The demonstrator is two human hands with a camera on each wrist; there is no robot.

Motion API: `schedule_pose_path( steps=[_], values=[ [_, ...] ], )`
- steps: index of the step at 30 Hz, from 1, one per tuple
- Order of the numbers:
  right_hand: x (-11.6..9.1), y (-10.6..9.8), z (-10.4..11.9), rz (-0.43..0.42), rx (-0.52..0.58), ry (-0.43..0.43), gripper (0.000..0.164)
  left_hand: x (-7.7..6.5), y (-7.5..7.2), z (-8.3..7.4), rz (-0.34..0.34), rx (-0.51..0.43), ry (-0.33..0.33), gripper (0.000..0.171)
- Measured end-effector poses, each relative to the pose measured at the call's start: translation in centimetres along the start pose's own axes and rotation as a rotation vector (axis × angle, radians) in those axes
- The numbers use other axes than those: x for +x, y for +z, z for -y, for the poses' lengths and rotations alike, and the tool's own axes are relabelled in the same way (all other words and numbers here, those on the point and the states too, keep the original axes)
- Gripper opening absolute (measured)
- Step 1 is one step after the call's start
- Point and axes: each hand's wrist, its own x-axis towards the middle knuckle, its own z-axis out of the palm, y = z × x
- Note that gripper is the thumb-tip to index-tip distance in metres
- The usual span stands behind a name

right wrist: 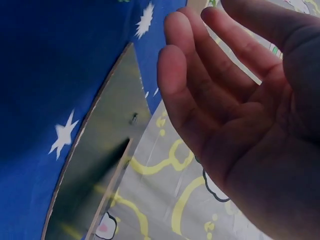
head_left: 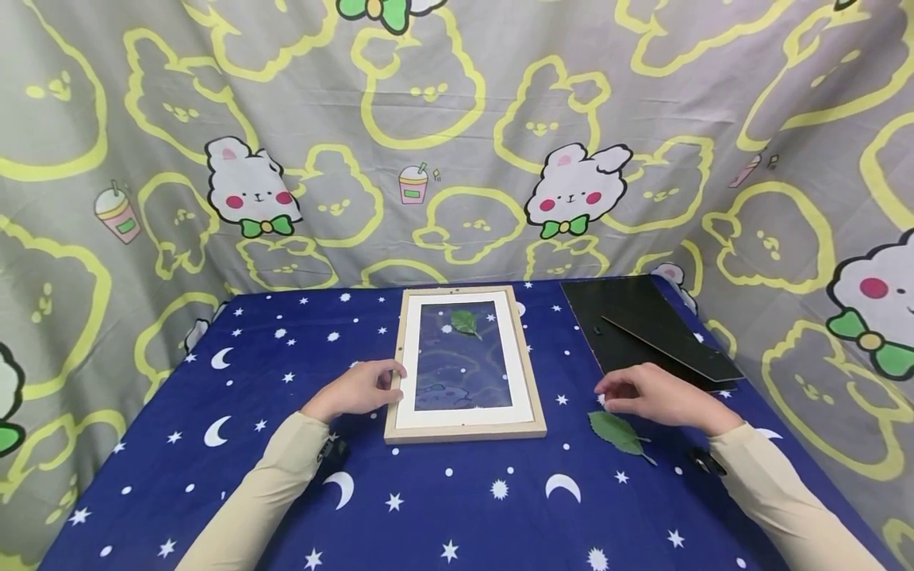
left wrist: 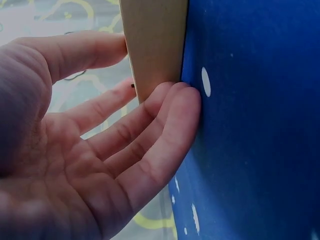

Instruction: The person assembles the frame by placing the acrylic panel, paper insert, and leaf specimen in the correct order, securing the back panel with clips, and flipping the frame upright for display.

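A pale wooden picture frame with a white mat and a clear pane lies flat on the table. One green leaf lies on the pane near its top. My left hand rests against the frame's left side; in the left wrist view, thumb and index touch the upper edge of the frame, while other fingertips press its side by the cloth. To the right, my right hand hovers with loosely bent fingers just beyond green leaves that overlap on the cloth. Nothing shows in its palm in the right wrist view.
A black backing board with a narrow support leg lies at the back right, beyond my right hand. Dark blue cloth with stars and moons covers the table. Patterned grey curtains enclose the back and sides.
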Motion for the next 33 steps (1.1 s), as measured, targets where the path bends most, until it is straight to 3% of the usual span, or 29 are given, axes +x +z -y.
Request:
schedule_pose_path(
  steps=[11, 22, 33],
  values=[
    [-0.8, 1.1, -0.2, 0.086, 0.043, -0.023, 0.026, 0.0, 0.2, 0.1, 0.001, 0.028, 0.001, 0.029],
    [-0.5, 1.2, 0.0, 0.088, 0.022, 0.031, 0.030, 0.1, 0.1, 0.1, -0.014, 0.052, 0.029, 0.029],
    [-0.4, 1.7, 0.0, 0.077, -0.002, 0.001, 0.030, 0.0, 0.2, 0.2, -0.013, 0.034, 0.031, 0.029]
  ],
)
